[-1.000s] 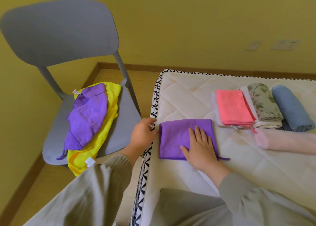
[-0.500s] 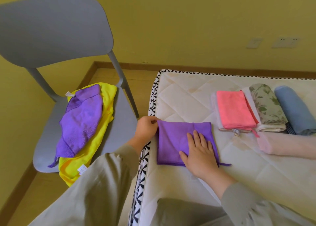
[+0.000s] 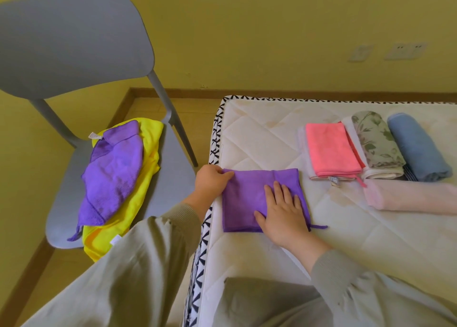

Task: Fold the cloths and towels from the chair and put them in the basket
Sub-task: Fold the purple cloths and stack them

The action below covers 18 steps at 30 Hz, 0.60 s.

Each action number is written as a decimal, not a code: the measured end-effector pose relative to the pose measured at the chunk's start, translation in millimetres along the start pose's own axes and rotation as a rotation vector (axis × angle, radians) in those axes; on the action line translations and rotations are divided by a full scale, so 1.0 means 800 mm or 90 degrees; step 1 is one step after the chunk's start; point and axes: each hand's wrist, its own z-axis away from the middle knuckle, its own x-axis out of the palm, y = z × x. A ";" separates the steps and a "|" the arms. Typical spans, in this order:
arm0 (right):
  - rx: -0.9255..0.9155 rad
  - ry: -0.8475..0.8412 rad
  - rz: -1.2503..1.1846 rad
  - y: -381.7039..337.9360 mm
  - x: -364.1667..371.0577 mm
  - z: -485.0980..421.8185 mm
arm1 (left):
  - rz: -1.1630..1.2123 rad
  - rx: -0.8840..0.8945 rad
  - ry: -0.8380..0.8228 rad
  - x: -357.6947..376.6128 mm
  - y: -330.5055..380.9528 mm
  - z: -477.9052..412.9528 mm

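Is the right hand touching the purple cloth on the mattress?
Touching. The head view shows the right hand lying flat on the purple cloth, its straight fingers pressing the fabric.

A folded purple cloth (image 3: 249, 198) lies near the mattress (image 3: 259, 139) edge. The left hand (image 3: 210, 182) pinches its far-left corner; the right hand (image 3: 284, 213) presses flat on it. On the grey chair (image 3: 74, 47), left, another purple cloth (image 3: 113, 176) lies atop a yellow one (image 3: 146, 178).

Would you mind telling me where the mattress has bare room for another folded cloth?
The mattress is bare beyond the folded purple cloth, left of the pink cloth, and nearer you, in front of the pale pink towel. The far right is crowded with folded and rolled cloths.
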 end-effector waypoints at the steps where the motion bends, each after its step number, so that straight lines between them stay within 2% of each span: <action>1: -0.003 0.002 0.000 0.001 0.001 0.000 | 0.000 0.000 0.031 0.002 -0.004 0.000; 8: 0.000 0.014 -0.032 0.003 -0.005 0.002 | -0.039 0.018 0.126 0.013 -0.007 0.014; 9: 0.005 0.033 -0.050 0.001 -0.008 0.001 | -0.049 0.066 0.162 0.014 -0.006 0.022; 12: 0.000 0.135 -0.129 -0.001 -0.024 -0.012 | -0.146 0.322 0.284 0.019 -0.008 0.044; 14: -0.028 0.174 -0.120 0.000 -0.030 -0.023 | -0.163 0.460 0.311 0.025 -0.006 0.056; 16: -0.037 0.152 -0.092 0.003 -0.027 -0.027 | -0.204 0.558 0.285 0.035 -0.011 0.064; 18: -0.049 0.106 -0.053 0.007 -0.016 -0.027 | -0.329 0.561 0.168 0.047 -0.018 0.067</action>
